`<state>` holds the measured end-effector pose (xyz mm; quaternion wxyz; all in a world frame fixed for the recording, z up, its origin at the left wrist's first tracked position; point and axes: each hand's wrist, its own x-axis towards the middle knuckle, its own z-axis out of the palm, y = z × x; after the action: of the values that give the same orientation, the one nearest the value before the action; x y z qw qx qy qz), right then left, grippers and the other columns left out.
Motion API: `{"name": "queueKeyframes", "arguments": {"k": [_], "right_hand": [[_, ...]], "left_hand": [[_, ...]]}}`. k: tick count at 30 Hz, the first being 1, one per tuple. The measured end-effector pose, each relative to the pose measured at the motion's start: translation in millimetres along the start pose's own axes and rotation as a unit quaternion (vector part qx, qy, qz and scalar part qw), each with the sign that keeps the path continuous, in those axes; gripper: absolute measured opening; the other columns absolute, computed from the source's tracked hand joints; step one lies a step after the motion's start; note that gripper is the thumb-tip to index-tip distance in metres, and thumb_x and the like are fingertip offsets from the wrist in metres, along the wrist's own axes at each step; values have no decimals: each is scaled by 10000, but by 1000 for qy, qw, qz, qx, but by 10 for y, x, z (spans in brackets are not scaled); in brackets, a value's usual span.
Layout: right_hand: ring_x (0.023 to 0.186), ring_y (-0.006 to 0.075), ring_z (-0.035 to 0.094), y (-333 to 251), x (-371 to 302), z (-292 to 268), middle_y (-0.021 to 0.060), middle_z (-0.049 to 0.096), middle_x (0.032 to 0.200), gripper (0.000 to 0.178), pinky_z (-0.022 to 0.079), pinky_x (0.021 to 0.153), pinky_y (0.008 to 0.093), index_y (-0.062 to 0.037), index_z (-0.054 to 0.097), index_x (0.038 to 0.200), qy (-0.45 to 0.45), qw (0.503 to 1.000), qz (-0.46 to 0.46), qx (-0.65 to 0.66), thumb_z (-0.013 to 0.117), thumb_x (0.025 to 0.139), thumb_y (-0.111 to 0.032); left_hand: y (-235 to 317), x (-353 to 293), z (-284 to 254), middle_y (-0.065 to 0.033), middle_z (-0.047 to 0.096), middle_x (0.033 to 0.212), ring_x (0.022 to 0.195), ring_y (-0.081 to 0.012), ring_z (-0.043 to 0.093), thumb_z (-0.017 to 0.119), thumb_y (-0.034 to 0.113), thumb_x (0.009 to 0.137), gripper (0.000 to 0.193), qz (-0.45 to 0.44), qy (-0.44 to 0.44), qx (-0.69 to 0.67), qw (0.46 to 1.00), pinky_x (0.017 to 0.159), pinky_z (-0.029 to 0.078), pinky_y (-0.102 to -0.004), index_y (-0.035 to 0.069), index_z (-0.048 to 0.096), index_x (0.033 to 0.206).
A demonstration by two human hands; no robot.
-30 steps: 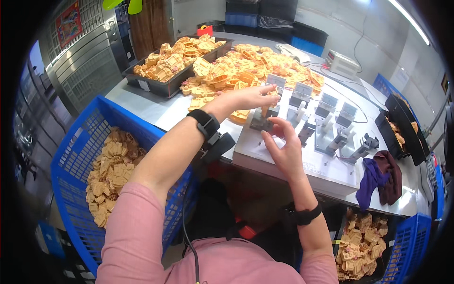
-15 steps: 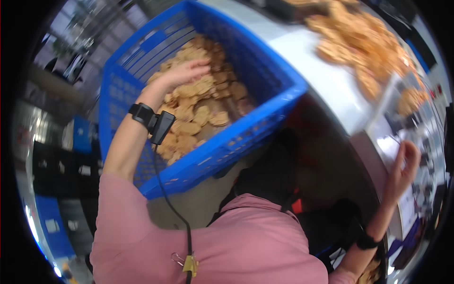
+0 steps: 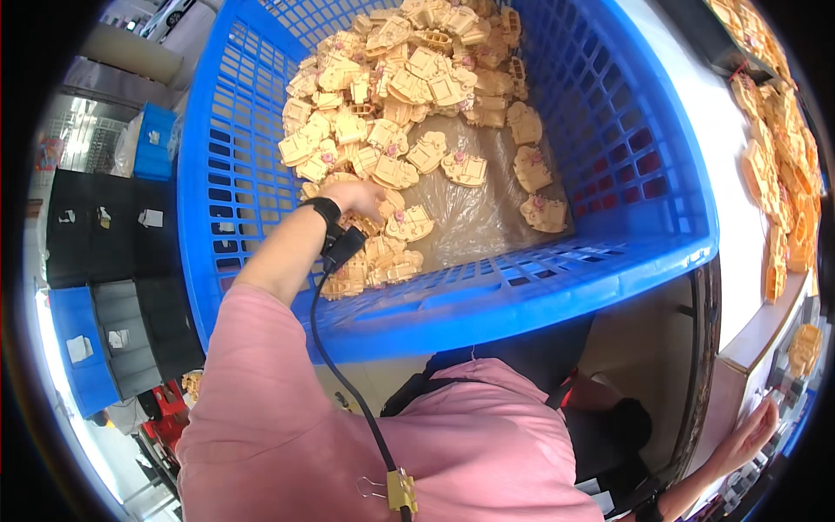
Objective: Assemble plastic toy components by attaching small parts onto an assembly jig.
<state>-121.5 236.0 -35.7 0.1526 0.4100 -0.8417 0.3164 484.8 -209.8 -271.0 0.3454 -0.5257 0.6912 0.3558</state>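
Observation:
In a large blue plastic basket (image 3: 487, 309) lies a heap of tan moulded plastic pieces (image 3: 426, 74), several with small pinkish marks. My left hand (image 3: 355, 197) is down among them at the near left part of the heap. Its fingers curl over a tan piece (image 3: 390, 205), and the fingertips are partly hidden. Far to the right, outside the basket, my right hand (image 3: 755, 433) is raised beside the table's end. Its fingers are loosely bent and apart from the thumb, with nothing visible in them. The nearest thing to it is a single tan piece (image 3: 804, 350).
A white table (image 3: 709, 148) runs along the basket's right side, with more orange-tan pieces (image 3: 774, 174) piled on it. Black bins (image 3: 87, 222) and a blue bin (image 3: 83, 348) stand at the left. A black cable (image 3: 361, 400) hangs from my left wrist to a clip on my shirt.
The view has shifted, and the basket looks larger and nearer. My left hand has gone from above the heap down into its near left part. My right hand sits lower in view.

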Motion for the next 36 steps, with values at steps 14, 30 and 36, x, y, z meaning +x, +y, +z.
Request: {"name": "queueKeyframes", "arguments": {"k": [14,30,36], "right_hand": [[1100,172,567,-66,-53,42,85,619,1196,269,438,1005,305,22,606,1246,32,996,-54,-63,571,1049,-158],[984,280,581,-712,-38,116,123,598,1006,117,444,925,356,-12,620,1013,90,989,-109,29,644,901,11],[985,247,574,-529,-261,-187,111,590,1018,91,443,914,326,-3,622,999,183,977,-66,87,635,911,17]], "left_hand": [[534,613,811,-225,693,1051,992,-397,666,849,297,635,624,132,135,44,981,867,546,-453,11,655,1156],[2072,-1162,-1683,10,699,1161,964,-103,656,566,510,1010,468,360,-16,-594,720,749,520,-288,136,624,1285],[3442,-2136,-1520,-31,576,908,766,-134,526,512,519,1026,528,444,-262,-614,598,604,429,-243,69,594,1291]]}}
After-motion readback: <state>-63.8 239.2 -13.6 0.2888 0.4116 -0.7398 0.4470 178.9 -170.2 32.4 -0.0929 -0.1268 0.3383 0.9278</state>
